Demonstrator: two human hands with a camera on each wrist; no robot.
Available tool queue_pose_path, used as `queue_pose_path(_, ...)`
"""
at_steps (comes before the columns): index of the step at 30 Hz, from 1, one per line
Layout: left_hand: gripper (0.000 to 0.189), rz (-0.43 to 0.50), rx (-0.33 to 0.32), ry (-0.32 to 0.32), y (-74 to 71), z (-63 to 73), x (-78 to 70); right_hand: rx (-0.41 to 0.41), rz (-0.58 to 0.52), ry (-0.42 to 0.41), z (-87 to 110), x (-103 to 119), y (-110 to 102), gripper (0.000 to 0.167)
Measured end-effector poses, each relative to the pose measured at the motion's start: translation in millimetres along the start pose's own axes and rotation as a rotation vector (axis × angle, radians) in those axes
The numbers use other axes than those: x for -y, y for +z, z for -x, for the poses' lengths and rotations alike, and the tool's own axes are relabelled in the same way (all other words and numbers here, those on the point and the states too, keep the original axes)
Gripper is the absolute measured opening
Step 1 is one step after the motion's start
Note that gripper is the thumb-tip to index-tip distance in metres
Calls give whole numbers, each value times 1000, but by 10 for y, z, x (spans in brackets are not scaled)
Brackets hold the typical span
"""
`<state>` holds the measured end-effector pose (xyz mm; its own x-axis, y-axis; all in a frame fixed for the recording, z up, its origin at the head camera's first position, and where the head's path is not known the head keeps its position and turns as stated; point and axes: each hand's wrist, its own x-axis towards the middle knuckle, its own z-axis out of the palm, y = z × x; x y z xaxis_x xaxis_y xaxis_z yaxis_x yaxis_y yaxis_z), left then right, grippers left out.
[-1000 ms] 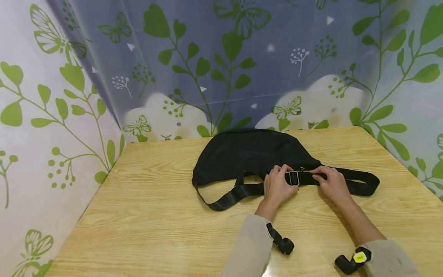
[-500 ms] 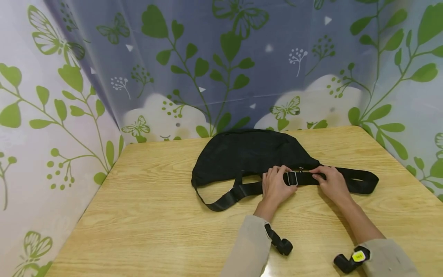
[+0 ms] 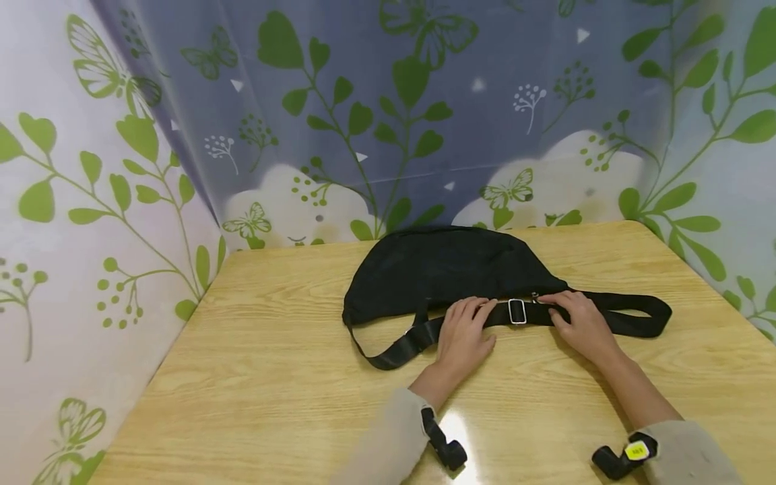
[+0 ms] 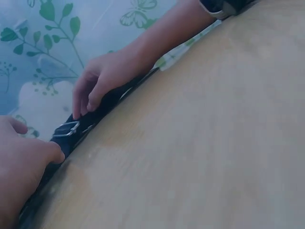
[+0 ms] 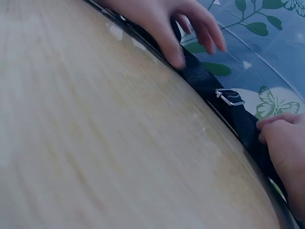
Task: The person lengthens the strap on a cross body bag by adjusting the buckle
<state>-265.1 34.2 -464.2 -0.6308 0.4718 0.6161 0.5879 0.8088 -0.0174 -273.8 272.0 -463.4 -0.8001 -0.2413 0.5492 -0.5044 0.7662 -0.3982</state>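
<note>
A black half-moon sling bag point(image 3: 448, 266) lies flat near the back of the table. Its webbing strap point(image 3: 427, 335) runs along the front side and loops round at the right. A silver slider buckle point(image 3: 517, 312) sits on the strap between the two hands. My left hand point(image 3: 463, 337) lies over the strap left of the buckle; in the right wrist view its thumb and fingers point(image 5: 207, 28) are spread, apart from each other. To the buckle's right, my right hand point(image 3: 582, 323) holds the strap between thumb and fingers, also seen in the left wrist view.
The wooden table point(image 3: 261, 384) spreads in front of the bag and to its left. A patterned cloth point(image 3: 339, 87) with leaves and butterflies hangs behind the table and along both sides. Black bands point(image 3: 445, 444) are worn on both sleeves.
My left hand has moved left along the strap, away from the buckle, and its fingers have loosened. The whole buckle now shows. My right hand stays at nearly the same place on the strap.
</note>
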Motion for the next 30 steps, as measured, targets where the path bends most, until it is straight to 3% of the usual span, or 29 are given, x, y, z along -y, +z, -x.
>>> queue_pose_path(3,49,-22,-61,62,-137,168,156,-9,-24,-60,21,31,23,24)
queue_pose_path(5,50,-33,-75,54,-223,288,255,3,-24,-93,35,62,48,29)
queue_pose_path(12,65,-62,18,-187,-428,532,526,79,48,-103,19,160,146,59)
queue_pose_path(17,52,52,111,-270,-494,597,640,86,67,-94,-9,190,189,61)
queue_pose_path(23,43,186,147,-262,-550,673,781,57,77,-107,-16,211,197,55)
queue_pose_path(30,47,271,160,-160,-636,762,983,59,67,-109,-21,226,132,53)
